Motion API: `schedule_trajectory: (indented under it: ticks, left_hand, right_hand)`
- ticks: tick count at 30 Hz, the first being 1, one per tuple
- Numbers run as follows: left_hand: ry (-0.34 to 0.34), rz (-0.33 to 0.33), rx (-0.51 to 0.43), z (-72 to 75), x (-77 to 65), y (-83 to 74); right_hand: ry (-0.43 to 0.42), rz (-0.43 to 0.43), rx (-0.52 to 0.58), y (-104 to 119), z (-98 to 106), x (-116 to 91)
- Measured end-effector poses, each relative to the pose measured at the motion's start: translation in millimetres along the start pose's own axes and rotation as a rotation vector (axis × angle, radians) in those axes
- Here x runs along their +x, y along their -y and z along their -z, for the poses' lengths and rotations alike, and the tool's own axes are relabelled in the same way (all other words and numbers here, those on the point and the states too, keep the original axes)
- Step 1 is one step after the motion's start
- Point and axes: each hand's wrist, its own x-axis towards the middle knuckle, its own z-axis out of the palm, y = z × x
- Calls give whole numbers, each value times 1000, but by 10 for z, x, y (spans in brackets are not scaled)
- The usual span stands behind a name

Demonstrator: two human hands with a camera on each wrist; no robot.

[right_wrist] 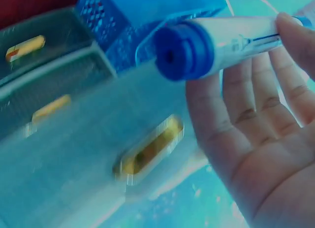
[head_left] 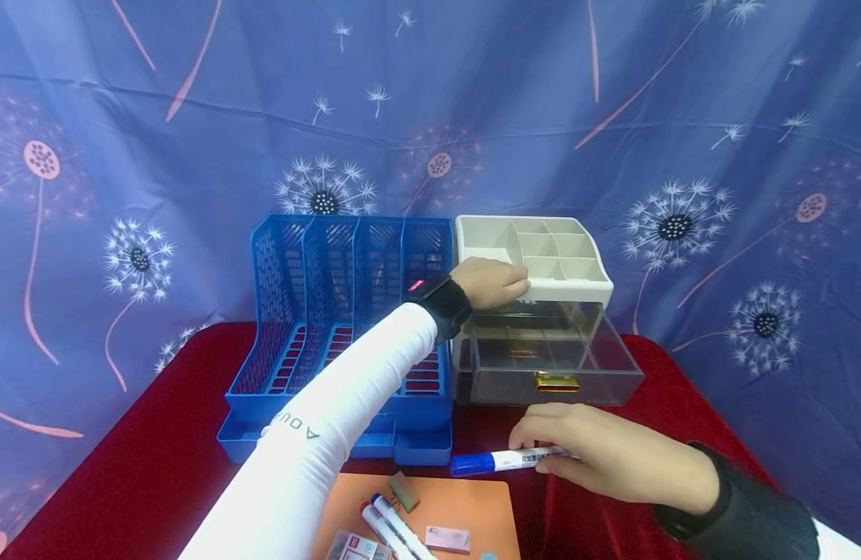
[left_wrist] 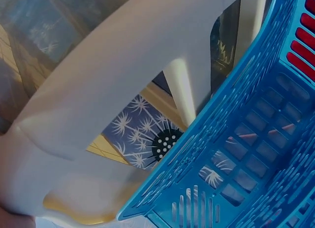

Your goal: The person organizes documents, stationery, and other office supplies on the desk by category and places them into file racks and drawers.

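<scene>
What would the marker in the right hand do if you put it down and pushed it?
The marker would probably roll, since its blue end looks round. It seems stiff, sticking out straight from the right hand. It's likely light, because that hand alone holds it.

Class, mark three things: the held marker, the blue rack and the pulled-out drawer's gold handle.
Marker (head_left: 508, 460): head view, white barrel beside the cap.
Blue rack (head_left: 423, 412): head view, front wall.
Gold handle (head_left: 557, 384): head view, its middle.

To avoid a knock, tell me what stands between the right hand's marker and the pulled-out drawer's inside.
The drawer front, transparent with a gold handle, stands between; nothing visible blocks lifting the blue-capped marker over it.
</scene>
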Motion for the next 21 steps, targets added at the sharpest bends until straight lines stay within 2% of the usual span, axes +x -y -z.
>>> schedule_trajectory:
  ticks: [7,12,16,21]
  left_hand:
    - [-7,0,6,23,-35,-12]
    - [-3,11,12,32,-30,-19]
    - [-5,0,20,9,-7,-23]
    - [-1,4,31,-3,5,-1]
  right_hand:
    - [-111,115,-90,-28,338,-3]
    - [-210,144,-183,-134,552,40]
    - [-267,108,-253,-262,646,32]
    - [-298,46,-331,-450,698,27]
